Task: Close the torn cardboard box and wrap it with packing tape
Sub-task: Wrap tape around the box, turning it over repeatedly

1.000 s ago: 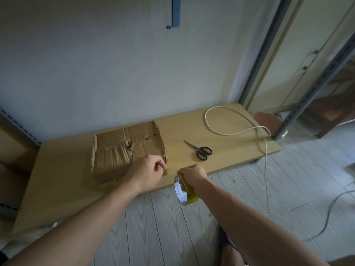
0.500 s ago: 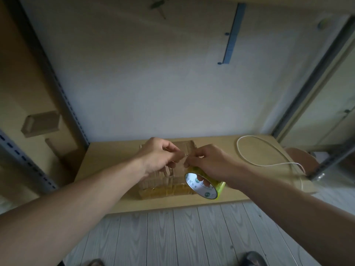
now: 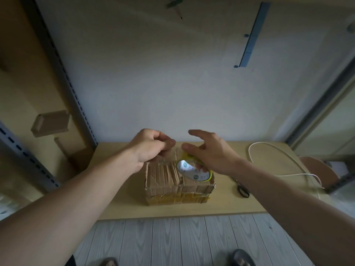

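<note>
The torn cardboard box (image 3: 167, 179) stands closed on the low wooden table (image 3: 119, 208), with a band of yellowish tape (image 3: 176, 199) round its lower front. My left hand (image 3: 151, 146) hovers over the box's far top edge, fingers curled, thumb pinched against the index finger on what looks like the tape's free end. My right hand (image 3: 213, 152) holds the packing tape roll (image 3: 194, 171) just above the box top. Its fingers reach into the core, its thumb presses the rim, and its index finger sticks out straight.
Black scissors (image 3: 243, 190) lie right of the box, with a white cable (image 3: 269, 150) looping behind them. A brown round seat (image 3: 317, 169) stands off the table's right end. Metal shelf posts (image 3: 63, 73) and a small carton (image 3: 51, 122) are at left. My feet rest on the grey plank floor.
Both hands have moved from the box's near right corner up over its top. The roll now sits above the box top, and my right index finger has straightened.
</note>
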### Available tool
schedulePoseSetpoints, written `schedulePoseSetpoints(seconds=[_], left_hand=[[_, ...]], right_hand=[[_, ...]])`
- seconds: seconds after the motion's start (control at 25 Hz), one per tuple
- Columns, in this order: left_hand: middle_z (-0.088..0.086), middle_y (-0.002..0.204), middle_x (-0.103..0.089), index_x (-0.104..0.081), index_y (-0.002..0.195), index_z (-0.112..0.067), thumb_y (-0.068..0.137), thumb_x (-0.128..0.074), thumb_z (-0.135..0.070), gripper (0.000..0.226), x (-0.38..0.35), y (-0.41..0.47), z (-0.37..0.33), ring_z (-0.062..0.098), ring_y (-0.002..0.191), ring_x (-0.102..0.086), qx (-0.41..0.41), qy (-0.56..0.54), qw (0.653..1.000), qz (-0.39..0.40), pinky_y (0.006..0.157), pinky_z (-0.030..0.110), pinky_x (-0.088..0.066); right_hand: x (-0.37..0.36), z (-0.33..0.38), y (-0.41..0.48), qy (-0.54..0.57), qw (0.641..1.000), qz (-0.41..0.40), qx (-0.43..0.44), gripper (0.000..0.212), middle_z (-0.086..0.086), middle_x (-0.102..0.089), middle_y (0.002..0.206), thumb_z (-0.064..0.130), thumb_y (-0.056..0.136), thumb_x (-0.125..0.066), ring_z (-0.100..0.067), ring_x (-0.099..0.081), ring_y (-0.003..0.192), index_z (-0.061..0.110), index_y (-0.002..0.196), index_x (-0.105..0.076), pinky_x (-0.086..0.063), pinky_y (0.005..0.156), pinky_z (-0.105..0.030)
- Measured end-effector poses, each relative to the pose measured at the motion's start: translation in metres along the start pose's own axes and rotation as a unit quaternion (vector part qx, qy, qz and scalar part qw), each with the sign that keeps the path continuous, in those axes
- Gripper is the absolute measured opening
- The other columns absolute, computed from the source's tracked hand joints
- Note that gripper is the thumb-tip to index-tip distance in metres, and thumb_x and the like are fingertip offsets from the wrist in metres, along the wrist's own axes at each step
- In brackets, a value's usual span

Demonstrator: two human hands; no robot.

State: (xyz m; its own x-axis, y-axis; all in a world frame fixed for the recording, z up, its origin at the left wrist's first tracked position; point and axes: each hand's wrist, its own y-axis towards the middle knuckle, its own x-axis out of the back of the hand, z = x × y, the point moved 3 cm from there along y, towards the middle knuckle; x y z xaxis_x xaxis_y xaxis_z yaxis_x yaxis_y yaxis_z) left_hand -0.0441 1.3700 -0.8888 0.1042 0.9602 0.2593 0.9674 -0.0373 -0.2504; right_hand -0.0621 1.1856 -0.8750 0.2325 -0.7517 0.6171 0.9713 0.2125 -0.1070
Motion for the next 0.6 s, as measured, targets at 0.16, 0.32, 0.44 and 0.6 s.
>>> schedulePoseSetpoints(seconds=[0.16,0.32,0.44,0.6], left_hand=[[0.000,0.077,-0.067,-0.072,0.096,-0.008,0.093,-0.072,-0.018,0.010,0.006,0.016,0.004,0.009,0.062,-0.059,-0.009,-0.008,1.000,-0.022,0.049,0.017,-0.044],[0.003,0.078,-0.066,-0.072,0.092,-0.008,0.094,-0.071,-0.015,0.007,0.006,0.031,0.017,0.010,0.063,-0.058,-0.050,0.031,0.998,-0.015,0.055,0.016,-0.044],[0.000,0.078,-0.069,-0.070,0.085,-0.014,0.092,-0.073,-0.013,0.007,-0.006,0.045,0.029,0.008,0.071,-0.060,-0.085,0.074,0.993,0.041,0.068,0.018,-0.046],[0.004,0.087,-0.070,-0.071,0.090,-0.012,0.094,-0.070,-0.016,0.006,-0.032,0.061,0.041,0.010,0.078,-0.060,-0.096,0.136,0.978,0.129,0.068,0.020,-0.048]], right_hand=[[0.010,-0.007,0.008,0.087,0.995,0.038,0.002,0.036,-0.007,-0.068,0.060,0.035,0.090,-0.069,-0.019,-0.061,0.052,0.020,0.122,-0.062,-0.050,0.058,-0.027],[0.000,-0.012,0.009,0.156,0.984,0.082,-0.019,0.035,-0.018,-0.071,0.070,0.020,0.087,-0.074,-0.028,-0.064,0.055,0.008,0.115,-0.057,-0.053,0.056,-0.032],[-0.020,-0.031,0.003,0.158,0.979,0.085,-0.098,0.043,-0.017,-0.074,0.077,0.031,0.074,-0.084,-0.029,-0.068,0.062,0.008,0.105,-0.065,-0.055,0.057,-0.035],[-0.032,-0.056,-0.016,0.244,0.945,0.115,-0.183,0.027,-0.015,-0.075,0.084,0.026,0.080,-0.080,-0.028,-0.070,0.074,0.006,0.096,-0.071,-0.055,0.072,-0.040]])
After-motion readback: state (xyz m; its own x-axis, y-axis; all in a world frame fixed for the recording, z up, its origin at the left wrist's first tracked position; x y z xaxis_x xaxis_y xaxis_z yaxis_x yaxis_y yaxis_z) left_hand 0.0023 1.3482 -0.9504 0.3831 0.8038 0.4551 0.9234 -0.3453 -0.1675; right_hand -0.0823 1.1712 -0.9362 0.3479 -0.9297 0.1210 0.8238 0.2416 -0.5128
